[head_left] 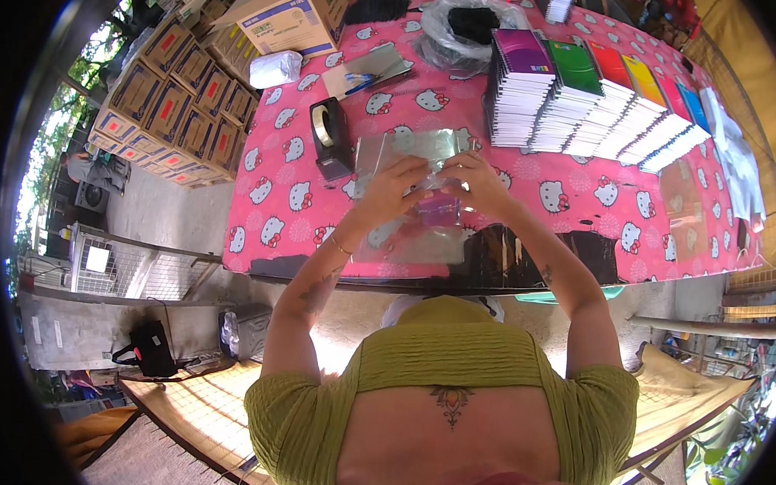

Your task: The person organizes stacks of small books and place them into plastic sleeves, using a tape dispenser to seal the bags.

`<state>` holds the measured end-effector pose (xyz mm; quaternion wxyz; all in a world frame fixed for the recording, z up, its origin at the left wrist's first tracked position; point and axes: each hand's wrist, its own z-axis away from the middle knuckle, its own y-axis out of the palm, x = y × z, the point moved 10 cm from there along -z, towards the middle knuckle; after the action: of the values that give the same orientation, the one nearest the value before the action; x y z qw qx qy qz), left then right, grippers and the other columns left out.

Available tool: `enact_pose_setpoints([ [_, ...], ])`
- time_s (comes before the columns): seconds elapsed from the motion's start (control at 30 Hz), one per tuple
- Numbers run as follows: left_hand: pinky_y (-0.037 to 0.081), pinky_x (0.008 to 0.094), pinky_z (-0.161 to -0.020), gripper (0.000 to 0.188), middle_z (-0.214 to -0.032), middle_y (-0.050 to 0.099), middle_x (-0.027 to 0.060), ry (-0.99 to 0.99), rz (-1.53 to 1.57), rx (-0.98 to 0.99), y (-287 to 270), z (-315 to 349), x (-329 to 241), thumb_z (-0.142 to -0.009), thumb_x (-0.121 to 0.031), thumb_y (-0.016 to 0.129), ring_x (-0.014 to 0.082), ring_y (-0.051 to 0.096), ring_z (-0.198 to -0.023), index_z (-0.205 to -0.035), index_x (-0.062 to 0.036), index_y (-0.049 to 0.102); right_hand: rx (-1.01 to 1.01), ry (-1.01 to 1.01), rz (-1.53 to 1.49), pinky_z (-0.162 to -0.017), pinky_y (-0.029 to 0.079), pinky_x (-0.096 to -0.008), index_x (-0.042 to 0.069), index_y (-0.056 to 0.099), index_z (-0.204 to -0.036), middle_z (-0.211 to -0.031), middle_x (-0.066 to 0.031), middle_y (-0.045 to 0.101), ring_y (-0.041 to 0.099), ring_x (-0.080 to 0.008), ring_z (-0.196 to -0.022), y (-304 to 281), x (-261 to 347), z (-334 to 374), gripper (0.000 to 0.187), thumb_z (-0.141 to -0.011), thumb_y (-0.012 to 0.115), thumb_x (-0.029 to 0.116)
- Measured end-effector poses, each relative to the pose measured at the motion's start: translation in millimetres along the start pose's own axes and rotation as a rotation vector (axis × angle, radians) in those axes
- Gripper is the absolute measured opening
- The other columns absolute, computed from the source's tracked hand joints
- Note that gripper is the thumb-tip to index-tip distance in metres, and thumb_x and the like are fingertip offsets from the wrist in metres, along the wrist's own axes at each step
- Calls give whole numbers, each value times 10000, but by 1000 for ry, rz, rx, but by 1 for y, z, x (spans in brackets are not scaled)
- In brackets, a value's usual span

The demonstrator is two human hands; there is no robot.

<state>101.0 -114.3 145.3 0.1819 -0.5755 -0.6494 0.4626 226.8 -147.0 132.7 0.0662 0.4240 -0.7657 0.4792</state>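
Observation:
My left hand point(393, 189) and my right hand point(482, 186) come together over the near middle of the table, fingers bent and pinching a clear plastic wrapper point(436, 145). The plastic spreads flat beyond my fingers and toward the table's near edge. Something purple point(439, 211) shows below and between my hands, partly covered by the shiny plastic; I cannot tell its exact kind. Left of my left hand stands a black tape dispenser point(333, 150) with a roll of tape.
Stacks of spiral notebooks point(563, 108) in several colours stand at the right. Farther back are a plastic bag with black contents point(470, 26), a cardboard box point(291, 28) and a white bundle point(275, 69). More cartons point(174, 100) are piled beyond the table's left side.

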Motion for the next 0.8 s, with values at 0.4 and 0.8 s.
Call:
enact_pose_setpoints([
  [0.4,494,368,-846,237,-1069,643,93,-138,272,-227,-66,-39,-30,-800,-126,748,275,616,-985,-1015,-50,683,-31,112,63,-895,458,-418,87,686,-1009,-1079,-69,615,557,-299,-1032,0,0,-4,318,-738,787,221],
  [0.8,532,401,-672,146,-767,690,98,-365,183,12,0,-22,21,-810,-120,709,301,669,-724,-942,-60,695,-30,182,35,-798,479,-429,98,653,-1006,-886,-81,657,601,-296,-874,3,-10,-16,214,-796,686,77],
])
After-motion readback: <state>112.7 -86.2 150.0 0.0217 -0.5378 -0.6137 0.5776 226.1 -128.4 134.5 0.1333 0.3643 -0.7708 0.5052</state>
